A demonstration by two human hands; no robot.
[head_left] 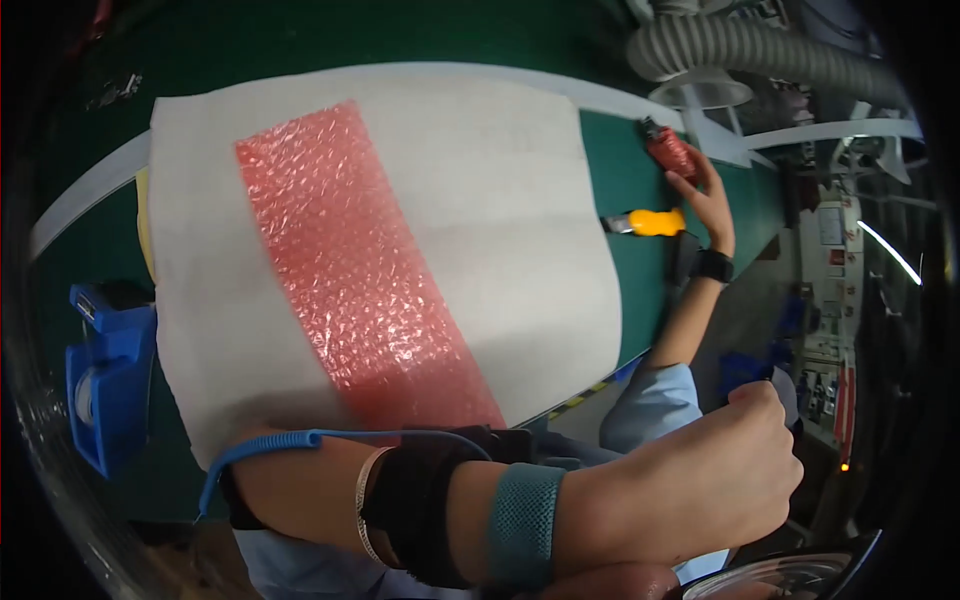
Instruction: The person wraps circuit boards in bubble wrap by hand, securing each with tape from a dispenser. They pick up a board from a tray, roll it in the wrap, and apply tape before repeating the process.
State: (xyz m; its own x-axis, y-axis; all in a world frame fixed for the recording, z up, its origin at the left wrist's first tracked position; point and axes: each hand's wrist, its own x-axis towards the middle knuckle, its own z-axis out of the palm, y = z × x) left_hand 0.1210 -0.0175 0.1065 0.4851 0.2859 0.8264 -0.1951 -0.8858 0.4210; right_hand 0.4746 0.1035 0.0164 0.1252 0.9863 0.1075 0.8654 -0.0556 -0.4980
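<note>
My right hand reaches to the far right of the table, its thumb and fingers curled round a small bundle in red bubble wrap with a dark end sticking out. My left arm crosses the lower edge toward the right, and my left hand is a closed fist close to the camera. Its fingertips are hidden, so what it may hold does not show. A long strip of red bubble wrap lies flat and slanted on the pale sheet. Near my right wrist lies a tool with a yellow handle.
A blue tape dispenser stands at the left on the green table. A blue coiled cord runs over my left forearm. At the upper right, a grey ribbed hose ends in a clear hood.
</note>
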